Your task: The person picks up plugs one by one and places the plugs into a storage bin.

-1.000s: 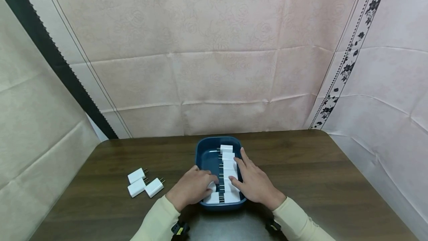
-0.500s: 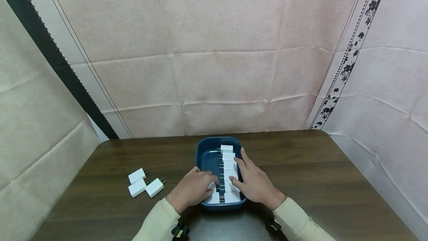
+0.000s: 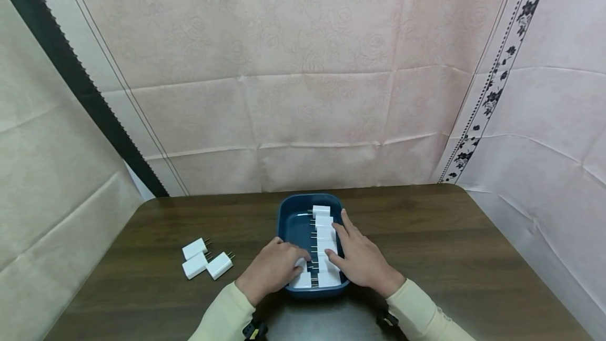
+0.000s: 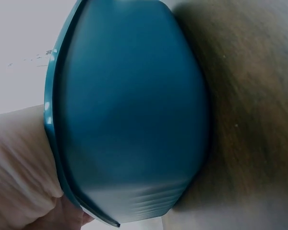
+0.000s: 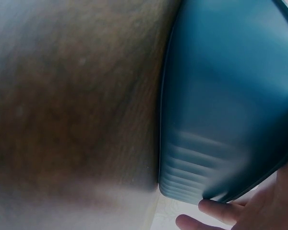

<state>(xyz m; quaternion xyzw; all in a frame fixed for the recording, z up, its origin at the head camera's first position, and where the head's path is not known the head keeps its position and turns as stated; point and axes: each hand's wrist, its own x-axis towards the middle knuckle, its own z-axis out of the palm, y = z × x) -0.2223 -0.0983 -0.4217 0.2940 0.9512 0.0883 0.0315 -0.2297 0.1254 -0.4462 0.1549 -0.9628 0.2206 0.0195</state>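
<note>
A dark blue tray [image 3: 297, 229] holds a column of white plug adapters [image 3: 326, 249] along its right side, prongs facing left. Two more adapters sit at its near left, one of them [image 3: 300, 280] beside the near wall. My left hand [image 3: 271, 270] reaches over the left rim, its curled fingers gripping the other adapter [image 3: 301, 264], which they partly cover. My right hand [image 3: 363, 260] lies over the right rim with fingers spread, fingertips touching the column. In both wrist views the tray's outer wall [image 4: 134, 105] hides the adapters; the right hand's fingers [image 5: 221, 210] show below it.
Three loose white adapters [image 3: 206, 258] lie close together on the brown wooden table [image 3: 416, 225], left of the tray. Pale patterned cloth [image 3: 312, 120] hangs behind the table and along both sides.
</note>
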